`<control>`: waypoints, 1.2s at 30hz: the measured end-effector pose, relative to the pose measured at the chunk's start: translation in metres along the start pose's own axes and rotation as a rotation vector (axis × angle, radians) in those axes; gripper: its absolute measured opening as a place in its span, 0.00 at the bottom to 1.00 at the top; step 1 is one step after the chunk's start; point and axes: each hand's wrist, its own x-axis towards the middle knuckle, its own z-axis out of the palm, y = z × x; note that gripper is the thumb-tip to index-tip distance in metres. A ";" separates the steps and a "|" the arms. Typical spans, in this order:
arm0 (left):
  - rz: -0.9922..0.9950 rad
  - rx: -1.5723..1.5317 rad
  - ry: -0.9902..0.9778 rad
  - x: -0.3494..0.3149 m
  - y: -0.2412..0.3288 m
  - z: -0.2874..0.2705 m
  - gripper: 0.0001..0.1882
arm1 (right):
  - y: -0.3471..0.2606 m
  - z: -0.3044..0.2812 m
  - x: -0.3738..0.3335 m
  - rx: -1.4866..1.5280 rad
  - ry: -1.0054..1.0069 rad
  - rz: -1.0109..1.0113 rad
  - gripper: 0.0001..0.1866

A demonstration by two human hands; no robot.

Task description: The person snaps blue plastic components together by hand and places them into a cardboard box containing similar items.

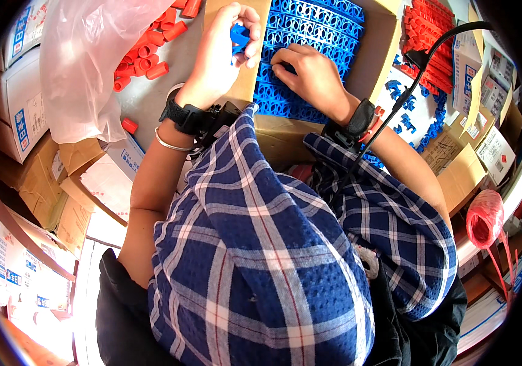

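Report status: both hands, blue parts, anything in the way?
Left hand holding blue piece. Right hand at blue rows, grip unclear. Rows lined up in open cardboard box. Black cable crosses view over right forearm.

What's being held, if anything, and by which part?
Left hand curls around a blue plastic piece; exact grip point unclear. Right hand, over boxed blue parts: hold unclear.

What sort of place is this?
Probably a storeroom or workshop: a carton holding rows of blue plastic pieces, loose red tubes, and more boxes crowding both sides.
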 end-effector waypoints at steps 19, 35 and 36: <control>0.195 0.655 -0.104 -0.019 -0.016 0.033 0.21 | -0.026 -0.044 0.013 0.103 0.282 -0.142 0.13; 0.525 0.539 0.281 -0.002 0.000 0.007 0.18 | -0.010 -0.035 0.004 0.101 0.236 -0.031 0.09; 0.516 0.515 0.281 0.000 0.004 0.003 0.18 | -0.003 -0.027 0.003 0.136 0.239 -0.005 0.08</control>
